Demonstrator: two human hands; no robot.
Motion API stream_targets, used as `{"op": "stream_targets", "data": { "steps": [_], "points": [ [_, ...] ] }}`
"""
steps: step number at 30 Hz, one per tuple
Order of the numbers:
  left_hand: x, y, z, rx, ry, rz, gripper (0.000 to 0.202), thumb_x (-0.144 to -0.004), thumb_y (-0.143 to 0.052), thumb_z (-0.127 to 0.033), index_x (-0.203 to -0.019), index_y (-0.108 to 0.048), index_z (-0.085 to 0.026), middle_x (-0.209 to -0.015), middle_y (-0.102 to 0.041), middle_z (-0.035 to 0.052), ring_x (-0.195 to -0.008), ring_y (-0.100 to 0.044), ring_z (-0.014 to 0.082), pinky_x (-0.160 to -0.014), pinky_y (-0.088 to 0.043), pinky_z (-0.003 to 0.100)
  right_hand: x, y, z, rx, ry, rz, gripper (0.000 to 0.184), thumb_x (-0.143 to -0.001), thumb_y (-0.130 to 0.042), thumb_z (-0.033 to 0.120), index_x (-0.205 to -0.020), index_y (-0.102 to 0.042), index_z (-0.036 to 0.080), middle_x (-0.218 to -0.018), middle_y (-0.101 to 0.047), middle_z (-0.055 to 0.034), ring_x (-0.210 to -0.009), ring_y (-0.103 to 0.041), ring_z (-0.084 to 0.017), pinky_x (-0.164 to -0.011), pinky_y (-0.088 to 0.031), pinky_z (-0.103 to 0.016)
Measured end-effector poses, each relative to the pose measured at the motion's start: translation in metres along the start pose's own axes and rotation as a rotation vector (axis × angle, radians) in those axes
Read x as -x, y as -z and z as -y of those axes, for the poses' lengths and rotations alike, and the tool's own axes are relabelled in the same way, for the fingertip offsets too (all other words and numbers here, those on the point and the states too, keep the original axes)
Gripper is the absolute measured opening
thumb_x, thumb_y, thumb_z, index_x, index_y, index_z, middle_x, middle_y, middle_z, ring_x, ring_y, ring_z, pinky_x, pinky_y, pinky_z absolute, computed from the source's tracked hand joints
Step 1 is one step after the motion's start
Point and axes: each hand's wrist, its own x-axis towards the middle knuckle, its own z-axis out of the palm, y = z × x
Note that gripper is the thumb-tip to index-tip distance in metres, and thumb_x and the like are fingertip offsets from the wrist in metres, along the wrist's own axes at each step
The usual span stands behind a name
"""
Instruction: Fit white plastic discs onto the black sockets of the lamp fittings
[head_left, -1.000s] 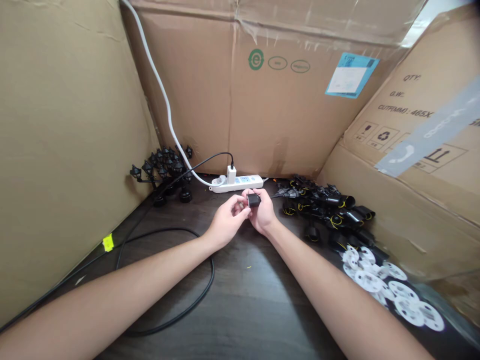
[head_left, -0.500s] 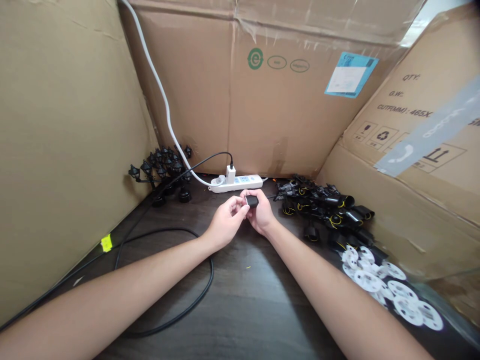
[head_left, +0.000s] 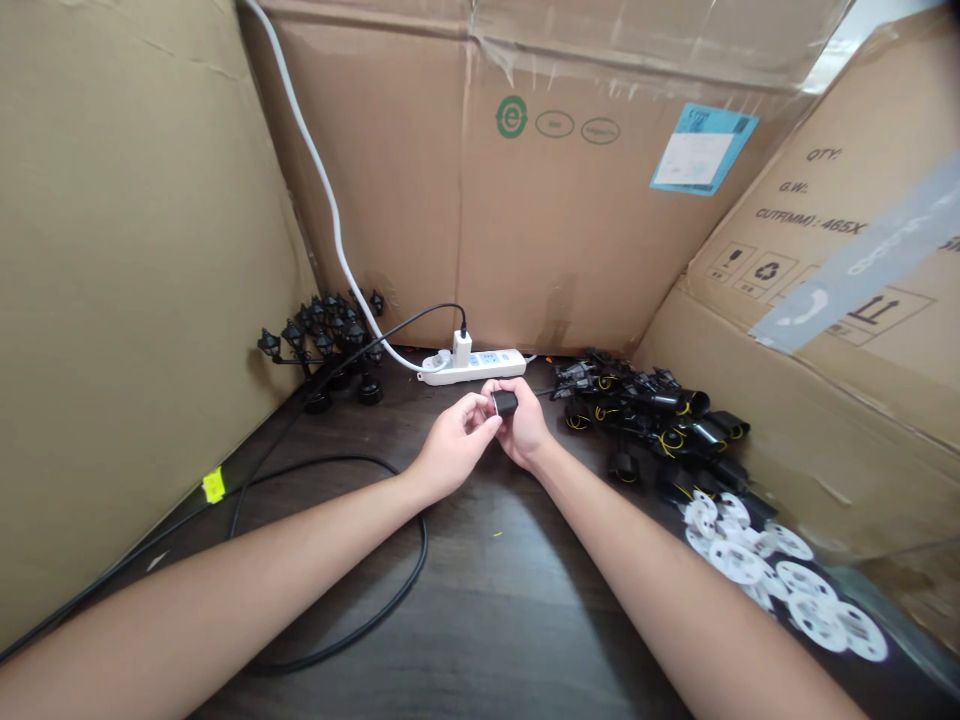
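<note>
Both of my hands meet over the dark table, just in front of a white power strip. My right hand is wrapped round a small black cylindrical part. My left hand pinches at the left end of that same part with fingertips together. The hands touch each other around it.
Cardboard walls close in the left, back and right. A cluster of small black lamp-shaped pieces stands back left. A heap of black parts with yellow wires lies right, with white discs nearer. A black cable loops at left.
The hands have stayed in place. The black part has turned slightly between the fingers.
</note>
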Motion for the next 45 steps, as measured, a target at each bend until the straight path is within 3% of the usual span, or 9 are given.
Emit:
{"op": "stream_targets", "data": {
  "steps": [7, 13, 22, 30, 37, 45],
  "points": [
    [-0.0021, 0.0003, 0.0029, 0.128, 0.051, 0.03, 0.028, -0.083, -0.068, -0.043, -0.089, -0.058, -0.017, -0.069, -0.055, -0.0039, -0.065, -0.053, 0.012, -0.067, -0.042, 0.026, 0.0025, -0.0036, 0.0021, 0.012, -0.007, -0.01, 0.022, -0.071, -0.055, 0.037, -0.057, -0.055, 0.019, -0.053, -0.043, 0.0031, -0.043, -0.037, -0.01, -0.035, -0.027, -0.02],
    [-0.0015, -0.0009, 0.0006, 0.155, 0.062, 0.032, 0.028, -0.082, -0.071, -0.041, -0.086, -0.057, -0.018, -0.071, -0.06, -0.0028, -0.067, -0.055, 0.0114, -0.067, -0.045, 0.025, 0.0012, -0.0018, -0.0005, 0.029, -0.015, -0.005, 0.028, -0.073, -0.056, 0.039, -0.053, -0.05, 0.02, -0.051, -0.043, 0.0025, -0.042, -0.035, -0.01, -0.035, -0.028, -0.02],
    [-0.0003, -0.0016, -0.004, 0.201, 0.12, 0.004, 0.028, -0.081, -0.07, -0.042, -0.087, -0.055, -0.019, -0.07, -0.059, -0.0031, -0.06, -0.053, 0.0094, -0.056, -0.041, 0.022, 0.0009, -0.0009, -0.0009, 0.042, -0.024, 0.023, 0.023, -0.072, -0.054, 0.038, -0.056, -0.055, 0.02, -0.049, -0.044, 0.0039, -0.041, -0.029, -0.009, -0.038, -0.031, -0.021],
    [-0.0028, 0.0, -0.0029, 0.245, 0.142, -0.003, 0.025, -0.083, -0.07, -0.039, -0.088, -0.059, -0.017, -0.064, -0.058, -0.0033, -0.06, -0.054, 0.0099, -0.058, -0.044, 0.022, 0.0012, -0.0004, -0.0008, 0.029, -0.016, 0.012, 0.022, -0.072, -0.055, 0.039, -0.061, -0.057, 0.02, -0.055, -0.047, 0.0033, -0.045, -0.039, -0.01, -0.039, -0.033, -0.02],
    [-0.0029, -0.0003, -0.0034, 0.258, 0.157, -0.007, 0.027, -0.083, -0.07, -0.042, -0.088, -0.059, -0.017, -0.062, -0.054, -0.0044, -0.057, -0.051, 0.0098, -0.056, -0.041, 0.023, 0.0003, 0.0007, -0.0039, 0.027, -0.011, -0.01, 0.022, -0.071, -0.057, 0.039, -0.06, -0.057, 0.02, -0.052, -0.045, 0.0048, -0.041, -0.036, -0.01, -0.039, -0.035, -0.021],
    [-0.0026, -0.001, -0.0027, 0.212, 0.131, 0.029, 0.014, -0.08, -0.065, -0.028, -0.083, -0.055, -0.019, -0.067, -0.053, -0.0044, -0.061, -0.045, 0.0098, -0.06, -0.038, 0.023, 0.0004, -0.0005, -0.0016, 0.005, -0.007, -0.018, 0.025, -0.071, -0.056, 0.041, -0.057, -0.056, 0.02, -0.051, -0.044, 0.0037, -0.045, -0.04, -0.011, -0.04, -0.034, -0.022]
  ]
}}
